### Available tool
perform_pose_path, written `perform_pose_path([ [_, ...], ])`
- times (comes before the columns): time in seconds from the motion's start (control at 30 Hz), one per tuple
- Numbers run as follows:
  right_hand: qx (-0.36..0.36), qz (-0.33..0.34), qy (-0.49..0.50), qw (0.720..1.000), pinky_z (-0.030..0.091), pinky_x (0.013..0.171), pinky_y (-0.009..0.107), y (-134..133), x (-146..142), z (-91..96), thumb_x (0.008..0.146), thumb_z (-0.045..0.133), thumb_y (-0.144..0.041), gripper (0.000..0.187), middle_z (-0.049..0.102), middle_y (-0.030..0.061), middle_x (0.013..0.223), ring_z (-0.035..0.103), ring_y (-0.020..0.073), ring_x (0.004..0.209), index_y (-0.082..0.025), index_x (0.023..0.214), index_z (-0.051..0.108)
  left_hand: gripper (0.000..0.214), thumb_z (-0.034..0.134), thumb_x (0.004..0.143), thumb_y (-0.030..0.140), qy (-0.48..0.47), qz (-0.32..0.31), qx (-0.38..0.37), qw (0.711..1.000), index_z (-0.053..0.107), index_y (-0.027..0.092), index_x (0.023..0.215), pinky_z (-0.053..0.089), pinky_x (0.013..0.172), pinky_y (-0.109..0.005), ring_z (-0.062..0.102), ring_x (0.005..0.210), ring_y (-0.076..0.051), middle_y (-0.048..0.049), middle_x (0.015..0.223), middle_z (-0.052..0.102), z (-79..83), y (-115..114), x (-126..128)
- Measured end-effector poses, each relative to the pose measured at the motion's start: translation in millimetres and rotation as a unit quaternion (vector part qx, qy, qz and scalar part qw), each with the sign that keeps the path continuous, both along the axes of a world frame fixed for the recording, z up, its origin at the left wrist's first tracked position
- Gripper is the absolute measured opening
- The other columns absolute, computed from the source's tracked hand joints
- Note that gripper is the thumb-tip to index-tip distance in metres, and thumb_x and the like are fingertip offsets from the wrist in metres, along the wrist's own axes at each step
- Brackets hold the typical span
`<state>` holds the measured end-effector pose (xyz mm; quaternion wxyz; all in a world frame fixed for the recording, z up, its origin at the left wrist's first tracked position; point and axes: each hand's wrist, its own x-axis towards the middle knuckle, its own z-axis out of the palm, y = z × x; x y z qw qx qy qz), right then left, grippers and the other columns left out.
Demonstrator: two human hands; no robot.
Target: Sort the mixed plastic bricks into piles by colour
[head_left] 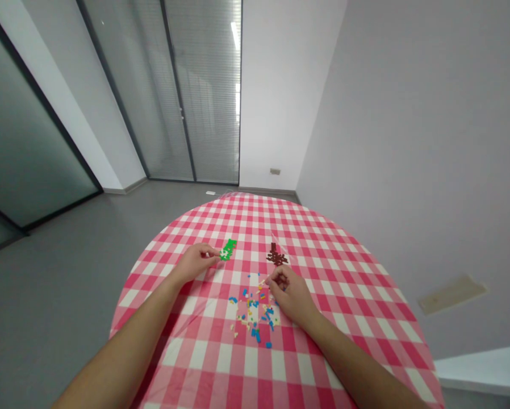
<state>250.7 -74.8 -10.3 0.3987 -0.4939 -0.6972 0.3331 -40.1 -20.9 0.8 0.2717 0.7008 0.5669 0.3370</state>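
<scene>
My left hand [199, 261] is at the near-left edge of a small pile of green building bricks [229, 247], thumb and fingers pinched together. Some white bits show by its fingertips, and whatever the pinch holds is too small to name. My right hand [292, 294] is closed in a pinch just below a pile of dark brown bricks [275, 255]. A tiny pale piece [262, 282] lies at its fingertips; whether it is gripped I cannot tell. Between and nearer than the hands, blue, yellow and cream bricks [254, 304] are scattered loosely.
A red-and-white checked cloth [238, 375] covers the round-ended table. A grey wall [408, 142] runs along the right, with a pale panel [453, 293] low on it. Glass partitions [204, 85] with blinds stand beyond the table, and grey floor [88, 255] lies to the left.
</scene>
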Motion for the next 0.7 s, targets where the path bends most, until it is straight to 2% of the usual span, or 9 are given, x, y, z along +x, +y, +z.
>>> perform_pose_path([
  [0.23, 0.009, -0.002, -0.017, 1.0, 0.038, 0.054, 0.027, -1.4, -0.6, 1.3, 0.086, 0.056, -0.027, 0.013, 0.053, -0.0017, 0.065, 0.05, 0.0148, 0.058, -0.022, 0.075, 0.051, 0.02, 0.064, 0.073, 0.032, 0.038, 0.028, -0.061, 0.997, 0.079, 0.018, 0.076, 0.046, 0.064, -0.03, 0.066, 0.073, -0.021, -0.0068, 0.08, 0.076, -9.3, 5.4, -0.7],
  [0.7, 0.012, -0.001, -0.013, 1.0, 0.038, 0.054, 0.026, -0.5, 0.9, -1.2, 0.085, 0.057, -0.026, 0.011, 0.055, -0.0016, 0.065, 0.05, 0.0147, 0.058, -0.022, 0.077, 0.052, 0.023, 0.063, 0.072, 0.034, 0.053, 0.055, -0.079, 0.994, 0.079, 0.018, 0.077, 0.046, 0.065, -0.03, 0.069, 0.075, -0.024, -0.0067, 0.078, 0.076, -16.1, 7.4, 1.1],
])
